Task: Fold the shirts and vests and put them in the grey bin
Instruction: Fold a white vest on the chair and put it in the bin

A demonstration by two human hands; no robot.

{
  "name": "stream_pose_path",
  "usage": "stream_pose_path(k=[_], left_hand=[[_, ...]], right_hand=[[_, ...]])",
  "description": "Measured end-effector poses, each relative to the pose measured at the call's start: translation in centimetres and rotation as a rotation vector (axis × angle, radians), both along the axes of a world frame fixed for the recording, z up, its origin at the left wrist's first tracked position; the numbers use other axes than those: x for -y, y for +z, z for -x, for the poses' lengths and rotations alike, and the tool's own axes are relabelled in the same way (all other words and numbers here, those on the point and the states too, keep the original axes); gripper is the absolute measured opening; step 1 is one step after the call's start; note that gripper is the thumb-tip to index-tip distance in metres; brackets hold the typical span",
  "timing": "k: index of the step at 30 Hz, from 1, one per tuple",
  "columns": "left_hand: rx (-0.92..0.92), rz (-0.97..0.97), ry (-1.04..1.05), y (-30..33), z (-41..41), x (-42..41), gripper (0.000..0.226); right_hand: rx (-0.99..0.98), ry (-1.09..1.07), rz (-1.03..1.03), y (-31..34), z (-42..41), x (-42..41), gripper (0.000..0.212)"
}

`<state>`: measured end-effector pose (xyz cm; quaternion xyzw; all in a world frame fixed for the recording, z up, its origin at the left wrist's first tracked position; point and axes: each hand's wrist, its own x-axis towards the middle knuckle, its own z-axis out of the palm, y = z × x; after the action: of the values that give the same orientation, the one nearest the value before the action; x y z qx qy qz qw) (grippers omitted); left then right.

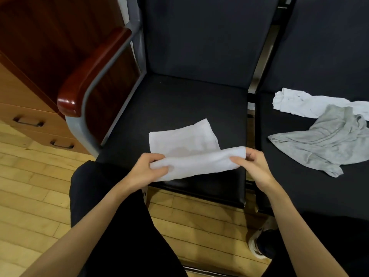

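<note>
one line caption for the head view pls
Both hands, left and right, fold a white garment on a black chair seat.

Left seat: a black padded chair seat (179, 100) carried a white garment (185, 140) — partly folded, its far part flat on the cushion, its near edge lifted off the front of the seat.
Right seat: a second black seat (299, 186) stood just beside the first, with a crumpled white garment (299, 103) toward its back.
Grey garment: a grey shirt (327, 140) lay spread and creased on the right seat — its far edge overlapped the crumpled white one.
Floor: pale wooden boards (30, 186) lay under both seats.
</note>
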<state>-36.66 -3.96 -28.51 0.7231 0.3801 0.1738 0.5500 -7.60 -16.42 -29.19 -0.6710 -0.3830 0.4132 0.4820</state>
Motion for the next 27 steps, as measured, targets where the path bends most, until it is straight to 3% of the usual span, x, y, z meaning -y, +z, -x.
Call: stream_pose_path(k=[4,8,10,15,19,23,27], left_hand=[[0.121,0.14,0.392,0.1,-0.5,-1.3,0.013],[0.111,0.087,0.766,-1.1,-2.8,-3.6,0.008],[0.029,-0.045,0.774,-1.8,-3.6,-4.9,0.007],[-0.378,-0.274,0.725,-4.3,-4.8,-7.6,0.003],[-0.648,-0.449,0.714,-6.2,-4.8,-8.4,0.021],[-0.755,-0.396,0.854,-6.2,-4.5,-7.3,0.049],[-0.782,-0.485,0.695,-6.5,-4.7,-5.2,0.049]], right_hand=[[0.05,-0.091,-0.059,-0.4,1.3,-4.2,0.018],[0.184,-0.194,-0.008,-2.1,2.6,-9.4,0.026],[0.248,-0.211,0.016,-2.9,2.9,-11.2,0.023],[0.464,-0.23,0.103,-5.0,2.9,-13.9,0.028],[0.674,-0.265,0.236,-6.3,3.0,-14.3,0.045],[0.847,-0.281,0.278,-7.1,3.2,-13.4,0.057],[0.883,-0.184,0.347,-6.3,4.1,-12.6,0.051]])
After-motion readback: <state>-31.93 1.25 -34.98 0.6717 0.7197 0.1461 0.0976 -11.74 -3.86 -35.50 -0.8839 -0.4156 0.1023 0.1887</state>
